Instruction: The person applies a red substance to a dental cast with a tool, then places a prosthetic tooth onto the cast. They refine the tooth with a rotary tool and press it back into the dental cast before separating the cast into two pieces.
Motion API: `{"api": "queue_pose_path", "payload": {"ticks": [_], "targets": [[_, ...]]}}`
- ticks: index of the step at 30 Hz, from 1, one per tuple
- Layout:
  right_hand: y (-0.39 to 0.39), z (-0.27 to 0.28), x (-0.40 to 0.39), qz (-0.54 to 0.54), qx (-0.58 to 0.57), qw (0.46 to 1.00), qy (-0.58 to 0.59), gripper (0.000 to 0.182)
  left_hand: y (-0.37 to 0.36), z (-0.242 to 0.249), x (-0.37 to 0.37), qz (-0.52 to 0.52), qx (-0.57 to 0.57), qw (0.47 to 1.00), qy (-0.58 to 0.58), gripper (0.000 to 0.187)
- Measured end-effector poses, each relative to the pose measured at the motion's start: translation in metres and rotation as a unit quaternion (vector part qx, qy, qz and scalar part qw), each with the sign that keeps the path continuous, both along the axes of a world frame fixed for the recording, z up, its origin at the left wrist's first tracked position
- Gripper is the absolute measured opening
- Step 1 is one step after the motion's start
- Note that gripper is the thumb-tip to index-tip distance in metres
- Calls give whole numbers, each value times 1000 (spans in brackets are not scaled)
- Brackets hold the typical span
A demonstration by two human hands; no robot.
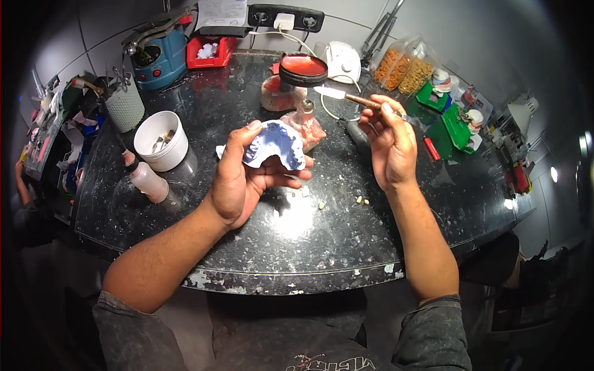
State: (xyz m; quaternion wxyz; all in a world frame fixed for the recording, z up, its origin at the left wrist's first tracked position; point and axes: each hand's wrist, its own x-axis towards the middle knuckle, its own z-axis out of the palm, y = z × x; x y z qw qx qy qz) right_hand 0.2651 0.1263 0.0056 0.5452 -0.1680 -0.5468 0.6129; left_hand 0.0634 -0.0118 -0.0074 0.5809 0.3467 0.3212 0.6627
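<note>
My left hand is closed around a horseshoe-shaped dental cast, whitish with a dark blue inner surface. The thumb lies on its upper left edge, and the fingers pass beneath it. To its right, my right hand grips a wax knife by its brown handle. The pale blade points left, just below a round black pan of red wax. Blade and pan look apart, though I cannot be sure of the depth. Behind the cast stands a small burner with pink wax around it.
A white tub and a pinkish bottle stand left. Small tooth-like pieces lie on the black table. Farther back are a blue machine, a red bin and green trays. Another person's arm shows far left.
</note>
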Motion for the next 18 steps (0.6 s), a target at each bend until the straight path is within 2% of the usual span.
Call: {"api": "queue_pose_path", "payload": {"ticks": [5, 8, 11, 12, 15, 18], "targets": [[-4, -2, -2, -16, 1, 999, -31, 25, 3, -6, -3, -18, 0, 999, 41, 68], [-3, -4, -1, -14, 3, 999, -29, 25, 5, -11, -2, 21, 18, 999, 41, 63], [-4, -4, -1, -12, 7, 1000, -22, 25, 4, -10, -3, 19, 63, 996, 64, 74], [-4, -4, -1, -12, 10, 1000, -21, 25, 2, -6, -3, 7, 53, 997, 55, 79], [-5, -3, -1, -14, 16, 1000, -23, 26, 0, -1, -1, -17, 50, 999, 1, 79], [-6, -3, -2, -17, 21, 999, -25, 26, 0, -2, 0, -7, 44, 999, 5, 77]]}}
